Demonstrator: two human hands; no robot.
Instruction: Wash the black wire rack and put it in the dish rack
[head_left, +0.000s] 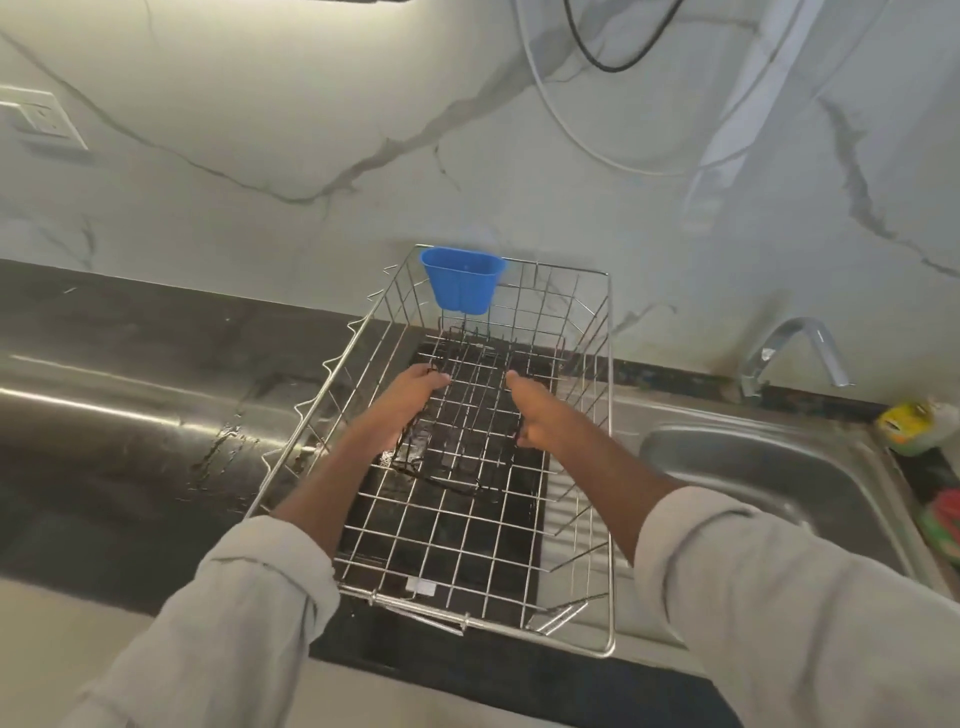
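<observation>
Lengthwise, black wire rack, in dish rack

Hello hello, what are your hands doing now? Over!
Left hand and right hand both grip the black wire rack. Rack is inside the dish rack. Nothing in the way. Over.

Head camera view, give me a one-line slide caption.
Both hands, left hand and right hand, lower the black wire rack into the silver wire dish rack beside the steel sink.
</observation>
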